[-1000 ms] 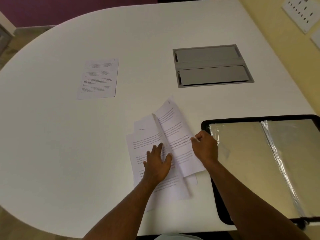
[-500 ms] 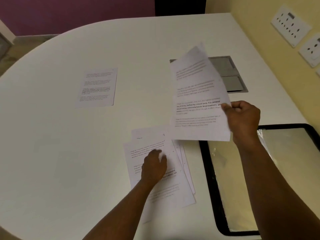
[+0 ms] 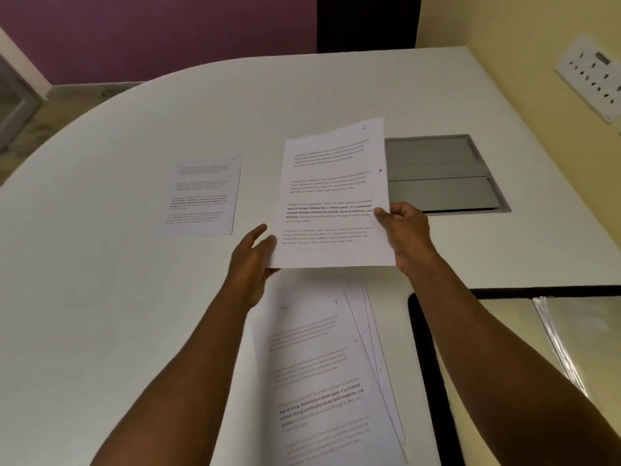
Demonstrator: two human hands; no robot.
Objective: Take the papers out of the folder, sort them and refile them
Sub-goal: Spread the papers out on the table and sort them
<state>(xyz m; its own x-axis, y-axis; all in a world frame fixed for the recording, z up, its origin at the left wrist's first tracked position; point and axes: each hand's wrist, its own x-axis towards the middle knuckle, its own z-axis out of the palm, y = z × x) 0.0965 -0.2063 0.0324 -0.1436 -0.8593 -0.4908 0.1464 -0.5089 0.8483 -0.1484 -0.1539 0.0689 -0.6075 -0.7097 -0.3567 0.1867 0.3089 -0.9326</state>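
Head camera, the only view: both hands hold one printed sheet (image 3: pixel 332 196) up off the white table (image 3: pixel 100 264). The right hand (image 3: pixel 408 232) pinches its right edge, thumb on the printed face and fingers curled behind. The left hand (image 3: pixel 253 260) meets the lower left corner, fingers fairly straight and partly hidden behind the paper, so it seems to support the sheet more than grasp it; how firm that contact is I cannot tell. A handwritten mark sits in the sheet's top right corner, too small to read.

Below the raised sheet, a loose stack of papers (image 3: pixel 322 375) lies fanned on the table between the forearms. A single sheet (image 3: pixel 201 196) lies alone farther out to the left, well apart from the stack, probably the start of a sorted pile. The open folder (image 3: pixel 433 381), black-edged with shiny sleeves, lies just beside the stack on the right. A grey hatch (image 3: pixel 440 173) is set into the table behind the raised sheet.

The step in hand looks like reading this sheet to place it. Doing it well probably means checking the corner mark first, keeping the paper flat between both hands so it does not crease, then laying it squarely on the right pile with edges lined up.
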